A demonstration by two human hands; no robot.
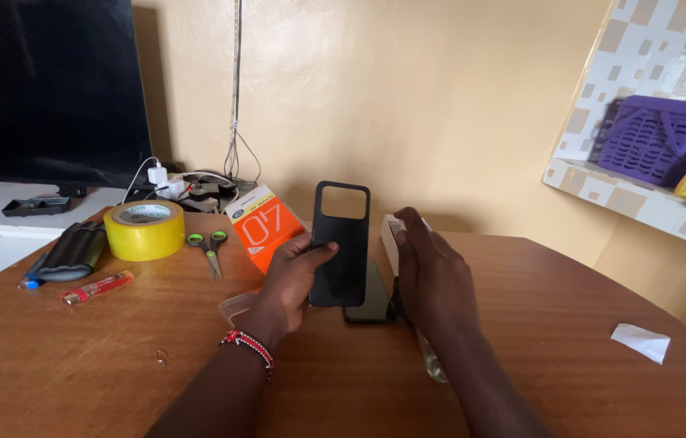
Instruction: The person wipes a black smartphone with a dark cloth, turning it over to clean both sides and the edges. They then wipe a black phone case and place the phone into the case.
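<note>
We cannot make out much of the phone (374,302) lying flat on the wooden table (521,324), since the black phone case (340,243) stands in front of it and our right hand (432,280) covers its right edge. The case is held upright, its camera cut-out at the top, pinched between the thumb and fingers of our left hand (294,276), which wears a red-and-white beaded bracelet (249,345) at the wrist. The right hand stands edge-on just right of the case with fingers together; whether it grips anything we cannot tell. Behind that hand a white box (392,239) is mostly hidden, and under the right forearm something clear and narrow shows only partly — hard to name. A clear, flat piece of plastic (237,307) peeks out under the left wrist. Left of the case leans an orange box (263,227), then green-handled scissors (208,250), a roll of yellow tape (145,229), a red lighter (98,287) and a dark pouch (74,251). Far right of the case lies a scrap of white paper (641,341) — and beyond it a purple basket (659,138) sits on a shelf, cut off by the frame.
</note>
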